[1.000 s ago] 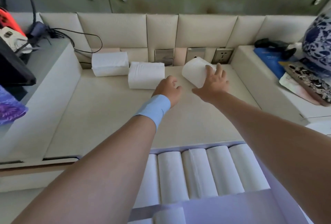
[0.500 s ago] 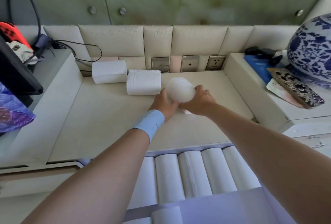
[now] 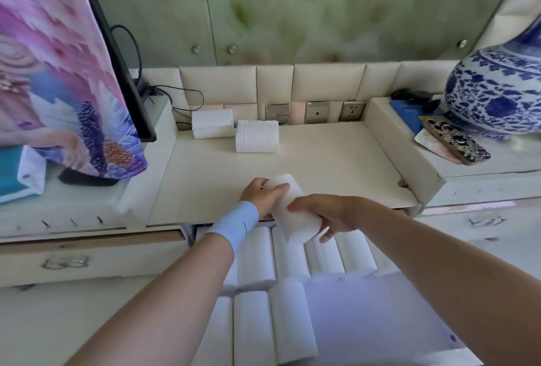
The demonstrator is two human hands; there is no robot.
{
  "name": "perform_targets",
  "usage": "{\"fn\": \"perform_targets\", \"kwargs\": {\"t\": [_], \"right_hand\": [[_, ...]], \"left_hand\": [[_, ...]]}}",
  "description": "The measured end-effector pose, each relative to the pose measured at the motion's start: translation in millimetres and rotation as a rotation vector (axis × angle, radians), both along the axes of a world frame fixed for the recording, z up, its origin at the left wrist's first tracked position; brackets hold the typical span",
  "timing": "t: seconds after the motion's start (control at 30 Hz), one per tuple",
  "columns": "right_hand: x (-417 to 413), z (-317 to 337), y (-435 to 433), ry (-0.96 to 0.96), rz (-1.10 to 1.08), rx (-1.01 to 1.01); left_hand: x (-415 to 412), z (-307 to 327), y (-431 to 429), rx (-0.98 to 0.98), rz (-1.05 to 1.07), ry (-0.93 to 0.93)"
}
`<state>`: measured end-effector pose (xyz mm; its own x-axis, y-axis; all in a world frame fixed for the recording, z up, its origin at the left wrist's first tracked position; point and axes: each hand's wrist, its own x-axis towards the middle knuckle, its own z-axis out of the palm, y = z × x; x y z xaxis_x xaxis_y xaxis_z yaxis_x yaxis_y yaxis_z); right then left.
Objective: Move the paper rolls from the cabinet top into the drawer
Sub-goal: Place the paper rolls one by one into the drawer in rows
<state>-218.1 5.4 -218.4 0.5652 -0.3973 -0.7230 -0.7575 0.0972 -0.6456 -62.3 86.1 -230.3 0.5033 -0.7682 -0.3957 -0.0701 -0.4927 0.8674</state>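
Both hands (image 3: 265, 196) (image 3: 328, 213) now grip paper roll (image 3: 289, 210), lifted off cabinet top (image 3: 322, 166), above open drawer (image 3: 380, 307); two remain.

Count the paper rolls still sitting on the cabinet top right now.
2. One roll lies at the back left by the wall, and a second roll sits just right of it. A third roll is held in both hands over the open drawer. None appear hidden.

Both forearms bare, no sleeves. Left hand (image 3: 260, 196): pale blue wristband (image 3: 234, 223) around wrist, thin dark line on it. Right hand (image 3: 328, 213): nothing worn.
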Motion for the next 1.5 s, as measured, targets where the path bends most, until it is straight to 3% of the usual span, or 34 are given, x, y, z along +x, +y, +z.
{"fn": "perform_targets", "kwargs": {"t": [0.13,0.33,0.43,0.57,0.67,1.03,1.3,1.4,1.5], "right_hand": [[-5.9,-7.3,47.9,0.025,-0.059,-0.065],[-42.7,-10.8,85.8,0.177,-0.042,-0.176],[-63.6,-18.8,94.2,0.268,-0.034,-0.207],[-82.5,-37.6,100.5,0.381,0.053,-0.28],[-90.9,-50.7,103.2,0.39,-0.022,-0.305],[-81.7,-92.3,103.0,0.459,-0.059,-0.145],[-75.5,-72.5,115.6,0.512,0.113,-0.319],[-66.0,-55.1,110.2,0.523,0.224,-0.513],[-47.7,-44.9,91.2,0.497,0.194,-0.658]], "left_hand": [[-18.8,-8.4,40.9,0.025,-0.01,0.041],[-51.6,-24.8,79.6,0.093,-0.219,0.099],[-69.5,-35.2,86.7,0.169,-0.388,-0.019],[-84.4,-53.9,95.9,0.34,-0.652,-0.41],[-86.7,-64.7,99.2,0.437,-0.785,-0.608],[-75.9,-68.0,92.2,0.462,-0.836,-0.649],[-74.8,-71.4,90.6,0.44,-0.836,-0.593],[-70.3,-70.0,86.7,0.455,-0.871,-0.571],[-52.4,-57.4,72.5,0.426,-0.785,-0.565]]}}
